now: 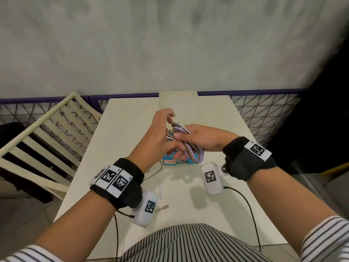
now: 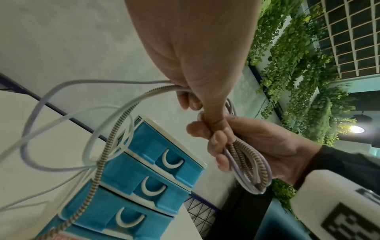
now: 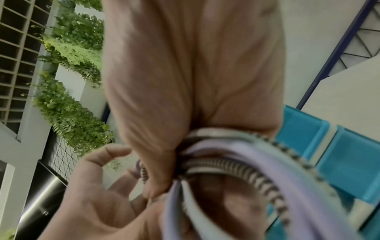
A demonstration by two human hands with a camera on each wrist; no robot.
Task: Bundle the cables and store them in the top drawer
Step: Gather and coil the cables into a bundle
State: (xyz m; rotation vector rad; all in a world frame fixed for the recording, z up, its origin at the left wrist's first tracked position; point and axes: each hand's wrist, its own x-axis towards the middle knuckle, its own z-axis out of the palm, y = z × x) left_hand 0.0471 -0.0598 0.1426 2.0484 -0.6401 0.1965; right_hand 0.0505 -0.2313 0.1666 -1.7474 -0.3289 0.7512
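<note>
Centrally, both hands are gripping the coiled lilac, white and striped braided cables [image 1: 186,146]: right hand [image 1: 200,138] clasping loops, left hand [image 1: 156,137] pinching strands above the blue plastic three-drawer unit [image 2: 144,181].

Right grip [image 1: 200,137] clenched, left grip [image 1: 158,133] seemingly pinching

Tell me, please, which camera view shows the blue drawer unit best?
The left wrist view: the blue drawer unit shows three fronts with white handles. The head view has it mostly hidden behind the hands; the right wrist view catches only a blurred blue edge.
</note>
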